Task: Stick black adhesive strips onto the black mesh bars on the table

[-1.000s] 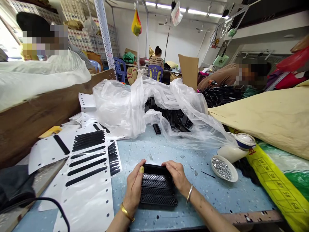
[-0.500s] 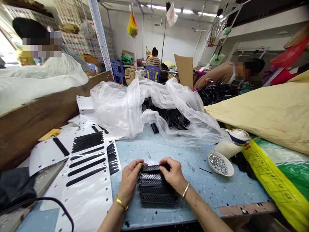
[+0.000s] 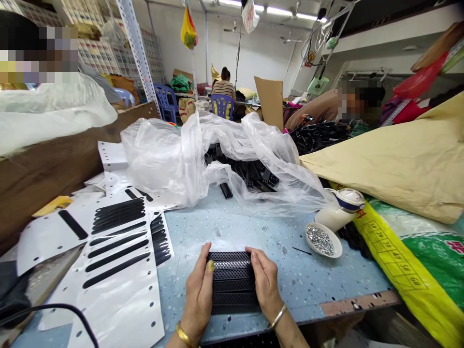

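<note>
Your left hand (image 3: pixel 198 295) and right hand (image 3: pixel 266 284) press in on a row of black perforated strips (image 3: pixel 232 280) lying flat on the blue bench (image 3: pixel 326 280), near its front edge; each hand is laid open against one end of the row, palms facing inward, fingers extended rather than curled, so you squeeze the strips between the hands rather than gripping any single one.

The step in hand looks like squaring up the strips, pushing their ends flush so they sit as one neat block; judged from how they lie, the ends are close to even but the far strip sits slightly apart from the rest. The next move would call for even pressure from both sides, and for keeping the strips flat so none rides up over its neighbour.

Each strip's long axis runs left to right across the bench, from one palm to the other; the strips are ranked side by side from near to far, their patterned faces up.

To the left lie white backing sheets (image 3: pixel 119 270) with black slot shapes; beyond, a clear plastic bag (image 3: pixel 188 154) spills more black parts; to the right a small dish of silver bits (image 3: pixel 324 240) stands well apart.
</note>
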The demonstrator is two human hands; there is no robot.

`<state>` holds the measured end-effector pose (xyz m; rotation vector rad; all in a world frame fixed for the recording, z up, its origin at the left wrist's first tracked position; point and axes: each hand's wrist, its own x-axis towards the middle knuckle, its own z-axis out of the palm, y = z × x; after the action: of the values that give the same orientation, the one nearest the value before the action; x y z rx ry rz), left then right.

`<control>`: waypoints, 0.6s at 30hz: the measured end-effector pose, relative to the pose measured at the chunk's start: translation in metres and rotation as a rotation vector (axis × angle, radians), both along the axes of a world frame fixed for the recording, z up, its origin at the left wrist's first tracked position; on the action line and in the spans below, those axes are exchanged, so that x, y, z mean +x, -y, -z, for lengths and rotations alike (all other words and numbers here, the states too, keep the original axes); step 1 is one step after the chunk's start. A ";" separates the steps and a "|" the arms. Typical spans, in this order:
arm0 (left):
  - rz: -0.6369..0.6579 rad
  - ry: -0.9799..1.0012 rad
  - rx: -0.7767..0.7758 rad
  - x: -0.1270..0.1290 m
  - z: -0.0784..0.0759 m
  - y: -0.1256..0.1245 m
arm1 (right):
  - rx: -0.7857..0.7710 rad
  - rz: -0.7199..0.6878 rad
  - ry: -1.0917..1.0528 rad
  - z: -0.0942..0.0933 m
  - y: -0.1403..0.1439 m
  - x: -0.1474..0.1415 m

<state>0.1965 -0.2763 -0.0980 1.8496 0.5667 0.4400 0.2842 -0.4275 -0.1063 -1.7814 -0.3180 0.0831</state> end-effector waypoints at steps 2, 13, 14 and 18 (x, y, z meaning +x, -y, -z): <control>-0.008 0.003 0.000 0.006 0.001 0.000 | 0.008 0.019 0.014 0.001 -0.007 0.007; -0.076 -0.006 0.072 0.027 0.004 -0.007 | -0.034 0.008 0.119 0.003 -0.022 0.046; -0.077 0.003 0.061 0.026 0.003 -0.007 | -0.038 0.010 0.119 0.003 -0.021 0.045; -0.083 0.013 0.018 0.024 0.001 -0.011 | -0.085 0.050 0.156 0.003 -0.011 0.049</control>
<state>0.2206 -0.2654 -0.0985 1.8440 0.6346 0.5132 0.3330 -0.4162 -0.1095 -1.8833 -0.3862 -0.0791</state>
